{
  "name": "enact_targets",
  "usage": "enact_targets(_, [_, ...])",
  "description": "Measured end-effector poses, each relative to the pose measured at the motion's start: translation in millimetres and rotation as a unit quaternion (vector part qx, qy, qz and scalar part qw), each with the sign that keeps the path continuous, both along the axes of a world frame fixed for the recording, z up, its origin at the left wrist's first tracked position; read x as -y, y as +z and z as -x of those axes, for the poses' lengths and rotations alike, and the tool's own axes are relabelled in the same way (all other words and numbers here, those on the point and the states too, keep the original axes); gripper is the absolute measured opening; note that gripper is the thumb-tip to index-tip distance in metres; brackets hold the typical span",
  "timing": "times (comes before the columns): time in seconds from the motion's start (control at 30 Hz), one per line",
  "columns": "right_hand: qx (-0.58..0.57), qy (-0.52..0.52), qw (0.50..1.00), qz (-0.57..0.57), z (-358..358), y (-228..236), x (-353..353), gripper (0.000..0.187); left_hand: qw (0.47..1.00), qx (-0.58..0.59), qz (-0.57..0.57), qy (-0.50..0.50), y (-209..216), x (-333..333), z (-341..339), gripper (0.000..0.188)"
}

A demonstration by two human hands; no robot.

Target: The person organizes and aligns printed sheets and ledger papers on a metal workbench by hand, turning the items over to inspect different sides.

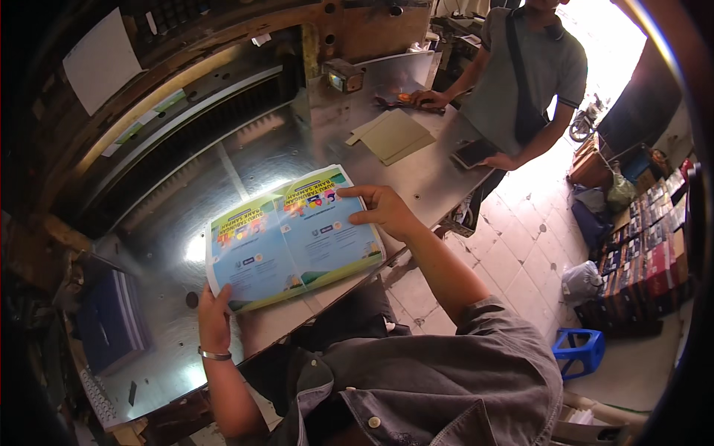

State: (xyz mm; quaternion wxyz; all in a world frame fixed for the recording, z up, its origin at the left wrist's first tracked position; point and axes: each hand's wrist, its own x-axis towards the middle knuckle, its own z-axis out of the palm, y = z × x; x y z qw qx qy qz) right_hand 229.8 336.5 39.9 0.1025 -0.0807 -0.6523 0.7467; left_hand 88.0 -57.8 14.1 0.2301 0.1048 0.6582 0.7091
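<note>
Now, head view: left hand grips blue and green printed sheets at near left corner, thumb on top. Right hand has finger and thumb on top by far right corner; cannot tell if it pinches. Sheets are at front edge of shiny metal table. Weak hold could let sheets slide apart or drop off edge. Hard squeeze could bend corner. Tan boards lie farther back, near other person.
</note>
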Motion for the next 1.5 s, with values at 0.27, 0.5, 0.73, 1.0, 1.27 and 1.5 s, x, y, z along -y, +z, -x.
enact_targets(0.27, [-0.009,0.013,1.000,0.024,3.4,-0.9,1.9,0.061,0.999,0.014,-0.025,0.036,13.3,-10.2,-3.4,0.034])
enact_targets(0.5, [-0.079,-0.156,0.984,-0.040,20.7,37.7,20.5,0.065,0.988,-0.094,-0.055,0.111,55.3,-55.0,7.0,0.029])
enact_targets(0.73, [-0.113,-0.200,0.957,-0.177,31.5,50.8,-3.8,0.030,0.987,-0.115,-0.087,0.071,66.9,-76.0,20.4,0.030])
enact_targets(1.0, [-0.193,-0.199,0.956,-0.094,59.6,62.0,-20.8,0.022,0.985,-0.134,-0.080,0.079,98.2,-88.4,23.8,0.029])
enact_targets(1.27, [-0.163,-0.218,0.956,-0.110,65.4,99.7,-5.9,0.021,0.973,-0.158,-0.137,0.099,118.3,-82.2,29.4,0.031])
enact_targets(1.5, [-0.203,-0.195,0.952,-0.118,68.5,115.7,7.4,0.022,0.970,-0.167,-0.122,0.131,130.3,-62.3,28.6,0.030])
